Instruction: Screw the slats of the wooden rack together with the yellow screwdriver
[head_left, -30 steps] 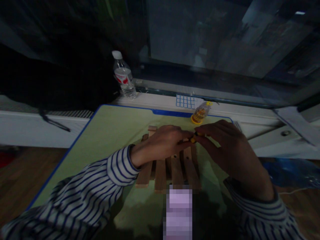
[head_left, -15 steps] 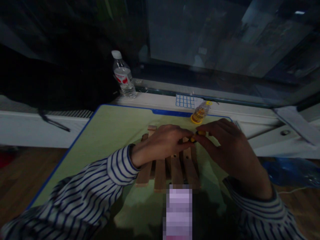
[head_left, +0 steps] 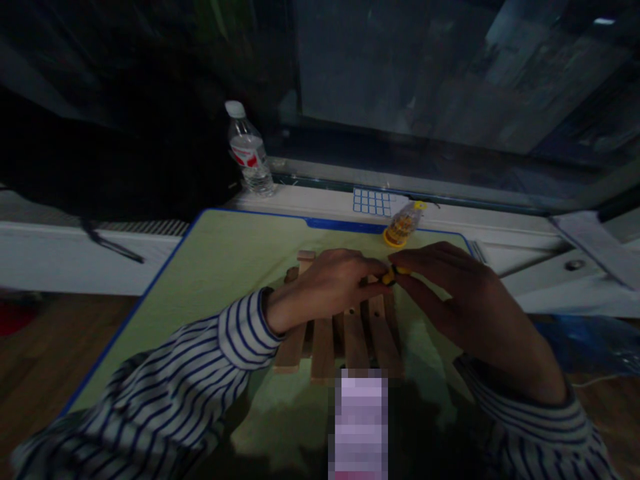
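Observation:
A slatted wooden piece [head_left: 350, 337] lies on a light green mat [head_left: 225, 267]. My left hand [head_left: 330, 283] rests on its far end with the fingers curled down onto the slats. My right hand [head_left: 450, 293] pinches a small yellow and black tool [head_left: 393, 275], probably a screwdriver, right at the left fingertips. The tool's tip and what it touches are hidden by my fingers. Both sleeves are striped blue and white.
A clear case with a yellow base [head_left: 403, 227] lies at the mat's far edge, near a blue grid sheet [head_left: 373, 201]. A water bottle [head_left: 247, 153] stands on the white ledge by the dark window. Papers [head_left: 595, 243] lie far right. A blurred lilac patch [head_left: 360, 420] sits near me.
Hands stay together over the slats; the right hand's fingers have shifted slightly around the yellow tool. The view has nudged a little.

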Demonstrator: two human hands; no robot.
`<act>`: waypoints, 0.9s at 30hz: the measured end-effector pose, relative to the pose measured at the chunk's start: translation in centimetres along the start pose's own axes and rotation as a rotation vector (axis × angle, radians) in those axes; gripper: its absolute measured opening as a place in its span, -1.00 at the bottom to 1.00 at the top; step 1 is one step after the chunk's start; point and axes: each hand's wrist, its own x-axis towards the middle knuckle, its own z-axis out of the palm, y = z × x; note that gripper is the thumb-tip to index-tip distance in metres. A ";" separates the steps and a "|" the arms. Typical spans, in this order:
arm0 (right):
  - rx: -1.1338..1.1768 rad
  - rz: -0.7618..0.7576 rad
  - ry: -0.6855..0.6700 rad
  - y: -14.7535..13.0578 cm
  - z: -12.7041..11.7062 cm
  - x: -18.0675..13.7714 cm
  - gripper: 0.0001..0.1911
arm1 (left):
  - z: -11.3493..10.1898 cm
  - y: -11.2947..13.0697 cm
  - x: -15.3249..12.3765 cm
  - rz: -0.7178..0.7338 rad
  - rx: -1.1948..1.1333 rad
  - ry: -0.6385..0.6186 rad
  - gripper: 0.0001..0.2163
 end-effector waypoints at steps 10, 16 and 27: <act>-0.108 0.022 0.042 0.1 0.5 0.1 -0.83 | -0.2 -0.1 -0.1 0.006 0.000 -0.041 -0.76; -0.155 0.025 0.068 0.0 1.0 0.3 -0.83 | -0.2 -0.3 -0.3 0.040 -0.029 -0.075 -0.77; -0.152 0.052 0.087 0.0 1.0 0.3 -0.84 | 0.1 -0.2 -0.1 0.009 -0.064 -0.009 -0.76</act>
